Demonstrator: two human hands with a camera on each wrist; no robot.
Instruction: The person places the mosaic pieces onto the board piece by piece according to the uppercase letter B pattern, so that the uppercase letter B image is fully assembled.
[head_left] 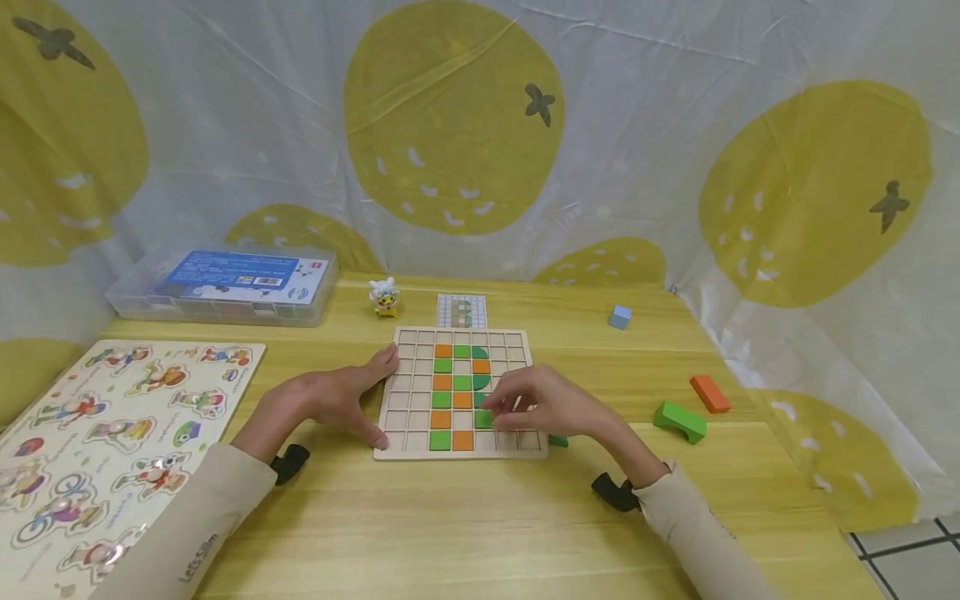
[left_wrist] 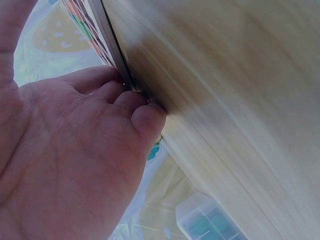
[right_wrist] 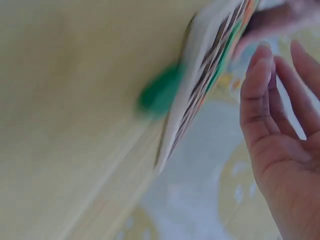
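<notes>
A wooden grid board [head_left: 412, 408] lies on the table, holding orange and green square tiles and dark green rounded tiles. My left hand [head_left: 337, 396] holds its left edge, thumb at the near corner and fingers farther up the side. The left wrist view shows the fingers [left_wrist: 145, 117] curled against the edge, close to the tabletop. Over the right part of the board is my right hand [head_left: 551, 404], its fingertips right at a green square tile [head_left: 483, 419]. Thumb and fingers [right_wrist: 258, 82] come close together with no piece visible between them. A green piece [head_left: 558, 440] sticks out past the board's right edge.
A small pattern card [head_left: 462, 311] lies behind the board, beside a toy figure [head_left: 384, 297]. At left are a clear plastic case [head_left: 225, 283] and a picture puzzle board [head_left: 97, 425]. On the right lie a green arch block [head_left: 680, 422], an orange block [head_left: 709, 393] and a blue cube [head_left: 619, 317].
</notes>
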